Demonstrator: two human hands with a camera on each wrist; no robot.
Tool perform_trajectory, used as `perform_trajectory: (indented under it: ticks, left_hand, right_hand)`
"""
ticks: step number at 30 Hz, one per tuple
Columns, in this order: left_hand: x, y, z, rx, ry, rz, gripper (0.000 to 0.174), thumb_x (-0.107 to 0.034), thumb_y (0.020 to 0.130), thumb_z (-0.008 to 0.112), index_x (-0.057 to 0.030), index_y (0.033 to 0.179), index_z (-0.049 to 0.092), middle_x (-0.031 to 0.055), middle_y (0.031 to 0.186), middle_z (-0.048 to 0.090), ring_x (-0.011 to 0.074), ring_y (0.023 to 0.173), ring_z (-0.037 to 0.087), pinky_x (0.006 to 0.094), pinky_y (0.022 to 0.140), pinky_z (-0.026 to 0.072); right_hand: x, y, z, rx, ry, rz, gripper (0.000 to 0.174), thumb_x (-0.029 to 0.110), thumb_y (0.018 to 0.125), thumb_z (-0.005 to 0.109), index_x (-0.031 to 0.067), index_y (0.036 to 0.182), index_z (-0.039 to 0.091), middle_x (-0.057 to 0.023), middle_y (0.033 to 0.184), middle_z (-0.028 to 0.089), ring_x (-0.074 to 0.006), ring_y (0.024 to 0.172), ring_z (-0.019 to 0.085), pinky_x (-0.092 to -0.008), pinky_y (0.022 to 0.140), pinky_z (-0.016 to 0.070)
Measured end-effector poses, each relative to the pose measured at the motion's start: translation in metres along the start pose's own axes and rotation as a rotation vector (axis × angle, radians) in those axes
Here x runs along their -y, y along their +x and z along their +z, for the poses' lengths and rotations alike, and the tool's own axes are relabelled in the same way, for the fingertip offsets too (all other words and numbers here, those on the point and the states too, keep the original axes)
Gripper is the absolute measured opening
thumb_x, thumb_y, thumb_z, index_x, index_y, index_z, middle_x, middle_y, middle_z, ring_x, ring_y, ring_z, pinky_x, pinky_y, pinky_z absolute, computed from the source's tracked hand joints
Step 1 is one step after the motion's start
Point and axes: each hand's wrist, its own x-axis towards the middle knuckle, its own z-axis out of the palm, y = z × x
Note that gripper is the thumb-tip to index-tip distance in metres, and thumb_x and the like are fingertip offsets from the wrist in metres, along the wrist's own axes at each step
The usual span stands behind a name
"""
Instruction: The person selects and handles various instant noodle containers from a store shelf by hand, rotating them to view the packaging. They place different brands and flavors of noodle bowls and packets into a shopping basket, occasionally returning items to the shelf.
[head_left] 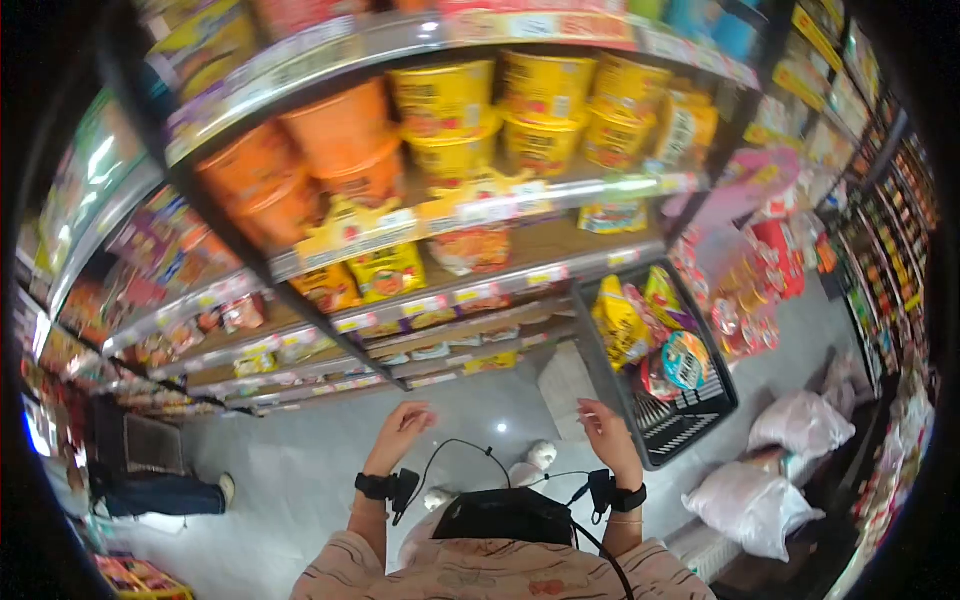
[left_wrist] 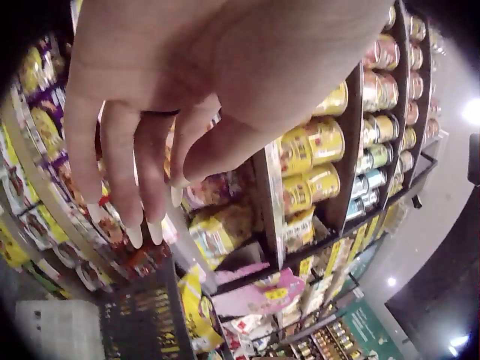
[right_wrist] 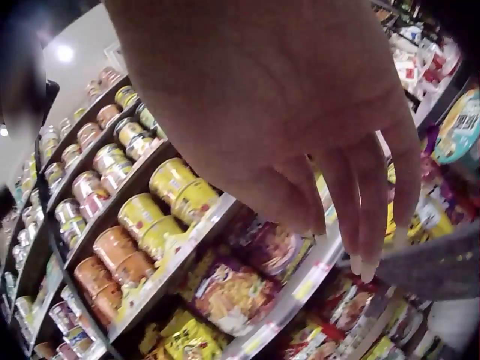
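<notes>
Basket, head view: dark and slatted, its rim (head_left: pixel 612 385) beside the right hand (head_left: pixel 608 432); inside, a yellow packet (head_left: pixel 620 325) and a teal-lidded tub (head_left: pixel 686 360).
Left hand (head_left: pixel 402 432), head view: empty, before the shelves (head_left: pixel 500 205), apart from the basket.
Fingers, left wrist view: hanging slightly spread, pinching nothing.
Fingers, right wrist view: loosely extended, some close together, pinching nothing; the basket wall lies beyond the fingertips.
Handling: a steady basket hold would likely want both hands on opposite rims, kept level so the tub stays put.
Obstacles: a black shelf upright (head_left: pixel 250 255) and white bags (head_left: pixel 750 505) on the floor could crowd movement.
</notes>
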Motion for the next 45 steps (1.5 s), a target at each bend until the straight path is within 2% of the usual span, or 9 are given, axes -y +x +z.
perform_trajectory:
  ticks: [9,12,17,22,29,32,37,42,45]
  left_hand:
    - [0.037,-0.164,-0.175,-0.525,-0.167,-0.039,0.020,-0.012,0.089,0.047,-0.0062,0.108,0.053,0.0086,0.095,0.063,0.0176,0.088,0.060,0.0284,0.078,0.0462]
    - [0.036,-0.193,-0.211,-0.665,-0.200,-0.029,0.020,-0.012,0.089,0.046,-0.0053,0.106,0.053,0.0084,0.093,0.062,0.0177,0.088,0.060,0.0295,0.079,0.0469]
    - [0.031,-0.212,-0.261,-0.776,-0.268,0.054,0.019,-0.011,0.088,0.046,-0.0047,0.105,0.052,0.0073,0.093,0.061,0.0178,0.088,0.060,0.0297,0.080,0.0466]
    - [0.006,-0.187,-0.331,-0.798,-0.261,0.303,0.025,-0.006,0.087,0.049,-0.0015,0.111,0.048,0.0086,0.096,0.060,0.0182,0.090,0.058,0.0295,0.081,0.0463]
    - [-0.124,-0.106,-0.434,-0.708,-0.207,0.803,0.042,-0.004,0.085,0.050,-0.0013,0.125,0.037,0.0115,0.116,0.049,0.0204,0.107,0.049,0.0340,0.092,0.0399]
    - [-0.191,-0.068,-0.461,-0.638,-0.137,0.889,0.048,-0.007,0.087,0.048,-0.0002,0.131,0.030,0.0137,0.123,0.043,0.0226,0.117,0.041,0.0356,0.099,0.0341]
    - [-0.243,-0.016,-0.495,-0.557,-0.208,0.849,0.053,-0.029,0.095,0.036,0.0029,0.135,0.024,0.0148,0.134,0.034,0.0211,0.125,0.033,0.0334,0.104,0.0269]
    - [-0.248,0.011,-0.507,-0.464,-0.216,0.707,0.053,-0.033,0.095,0.035,0.0034,0.133,0.027,0.0118,0.133,0.036,0.0174,0.123,0.034,0.0302,0.103,0.0262]
    - [-0.248,0.005,-0.496,-0.430,-0.325,0.718,0.050,-0.031,0.096,0.032,0.0036,0.132,0.029,0.0116,0.133,0.037,0.0183,0.123,0.035,0.0297,0.102,0.0268]
  right_hand:
    - [0.100,-0.006,0.153,0.340,0.068,-0.078,0.031,0.005,0.083,0.052,0.0058,0.114,0.052,-0.0091,0.099,0.060,-0.0175,0.084,0.059,-0.0285,0.073,0.0473]
    - [0.124,0.000,0.193,0.398,0.018,-0.158,0.031,0.007,0.083,0.054,0.0037,0.114,0.051,-0.0129,0.106,0.058,-0.0209,0.082,0.060,-0.0299,0.072,0.0481]
    - [0.175,0.025,0.256,0.474,0.056,-0.245,0.034,0.003,0.082,0.054,0.0060,0.116,0.049,-0.0096,0.110,0.055,-0.0185,0.091,0.057,-0.0281,0.074,0.0476]
    - [0.251,0.064,0.303,0.453,0.270,-0.356,0.039,0.001,0.083,0.052,0.0054,0.121,0.045,-0.0084,0.119,0.050,-0.0162,0.102,0.052,-0.0267,0.079,0.0451]
    - [0.397,0.133,0.373,0.423,0.631,-0.726,0.050,-0.003,0.082,0.052,0.0023,0.129,0.034,-0.0119,0.136,0.032,-0.0217,0.124,0.036,-0.0332,0.099,0.0340]
    - [0.449,0.163,0.414,0.186,0.457,-0.817,0.053,0.001,0.083,0.054,-0.0001,0.130,0.032,-0.0154,0.136,0.033,-0.0254,0.124,0.036,-0.0349,0.099,0.0328]
    - [0.497,0.200,0.465,-0.150,0.212,-0.844,0.060,0.015,0.083,0.057,-0.0047,0.131,0.027,-0.0239,0.131,0.036,-0.0335,0.121,0.037,-0.0371,0.098,0.0318]
    - [0.517,0.209,0.483,-0.071,0.339,-0.689,0.072,0.024,0.080,0.063,-0.0089,0.130,0.024,-0.0275,0.128,0.037,-0.0349,0.118,0.040,-0.0364,0.096,0.0333]
    - [0.518,0.203,0.478,-0.087,0.271,-0.806,0.075,0.022,0.079,0.064,-0.0099,0.131,0.021,-0.0282,0.130,0.034,-0.0362,0.120,0.038,-0.0370,0.097,0.0326]
